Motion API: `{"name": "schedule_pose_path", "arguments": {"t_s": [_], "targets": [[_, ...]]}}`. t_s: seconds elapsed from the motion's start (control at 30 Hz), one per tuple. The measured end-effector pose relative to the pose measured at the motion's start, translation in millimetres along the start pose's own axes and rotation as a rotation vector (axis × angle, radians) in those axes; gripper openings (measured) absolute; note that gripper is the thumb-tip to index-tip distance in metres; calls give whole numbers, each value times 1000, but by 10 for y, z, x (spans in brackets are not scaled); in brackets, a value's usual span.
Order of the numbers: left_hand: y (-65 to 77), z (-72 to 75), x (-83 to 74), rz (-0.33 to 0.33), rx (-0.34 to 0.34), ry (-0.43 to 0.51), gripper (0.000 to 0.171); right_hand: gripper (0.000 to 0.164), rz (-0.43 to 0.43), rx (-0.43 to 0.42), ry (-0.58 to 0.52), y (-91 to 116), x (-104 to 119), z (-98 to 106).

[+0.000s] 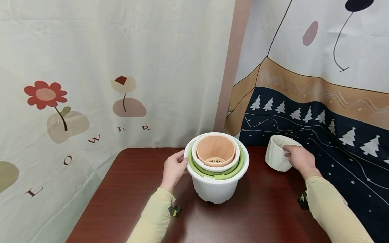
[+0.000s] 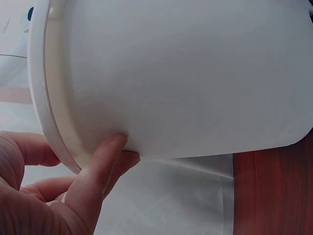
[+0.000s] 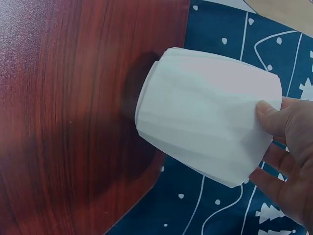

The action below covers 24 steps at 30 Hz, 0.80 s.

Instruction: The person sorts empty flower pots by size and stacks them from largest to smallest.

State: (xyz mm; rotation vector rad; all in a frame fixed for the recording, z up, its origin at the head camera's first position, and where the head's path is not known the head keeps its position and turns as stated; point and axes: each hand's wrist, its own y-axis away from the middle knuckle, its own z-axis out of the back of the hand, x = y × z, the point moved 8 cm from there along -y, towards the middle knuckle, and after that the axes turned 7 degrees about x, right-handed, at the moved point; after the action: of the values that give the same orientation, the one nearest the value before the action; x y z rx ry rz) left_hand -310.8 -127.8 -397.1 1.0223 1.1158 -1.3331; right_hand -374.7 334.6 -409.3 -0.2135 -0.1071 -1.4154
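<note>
A large white pot (image 1: 214,191) stands upright on the table, with a green pot (image 1: 218,177), a smaller white pot (image 1: 217,168) and a peach pot (image 1: 216,146) nested inside it. The peach one has a grid of holes in its bottom. My left hand (image 1: 174,170) pinches the large pot's rim on its left side; the left wrist view shows fingers (image 2: 100,164) against the outer wall. To the right, my right hand (image 1: 301,161) holds a white ribbed pot (image 1: 274,156) by its rim, thumb outside. This pot leans slightly, and I cannot tell whether its base touches the table.
The dark red wooden table (image 1: 130,189) reaches back to a pale curtain (image 1: 170,67) with printed flowers. On the right hangs a navy cloth (image 1: 322,135) with white trees, close beside the ribbed pot and the table's right edge.
</note>
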Motion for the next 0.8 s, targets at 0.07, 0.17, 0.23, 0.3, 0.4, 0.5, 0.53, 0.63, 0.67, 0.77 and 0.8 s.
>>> {"name": "schedule_pose_path", "arguments": {"t_s": [0.07, 0.17, 0.23, 0.3, 0.4, 0.5, 0.53, 0.63, 0.67, 0.77, 0.8], "targets": [[-1, 0, 1, 0, 1, -4, 43, 28, 4, 0, 0, 12, 19, 7], [-2, 1, 3, 2, 0, -8, 43, 28, 17, -5, -2, 28, 50, 38], [-4, 1, 3, 2, 1, -7, 43, 28, 24, -9, -1, 38, 79, 65], [-5, 0, 4, 2, 2, -2, 43, 28, 29, -13, -2, 48, 106, 102], [-6, -2, 4, 2, 5, 0, 44, 28, 33, -21, -5, 60, 154, 161], [-7, -4, 6, 4, 7, -4, 44, 27, 40, -38, -7, 76, 208, 235], [-6, -3, 6, 5, 8, -5, 44, 27, 44, -47, -8, 82, 229, 260], [-5, -2, 6, 6, 10, -7, 44, 27, 59, -78, -16, 97, 292, 340], [-5, -2, 6, 6, 11, -6, 44, 27, 64, -89, -21, 102, 313, 368], [-5, 0, 1, 3, 10, -4, 44, 28, 80, -120, -34, 115, 370, 457], [-5, 1, -1, 2, 10, -3, 44, 28, 83, -126, -39, 119, 388, 485]]}}
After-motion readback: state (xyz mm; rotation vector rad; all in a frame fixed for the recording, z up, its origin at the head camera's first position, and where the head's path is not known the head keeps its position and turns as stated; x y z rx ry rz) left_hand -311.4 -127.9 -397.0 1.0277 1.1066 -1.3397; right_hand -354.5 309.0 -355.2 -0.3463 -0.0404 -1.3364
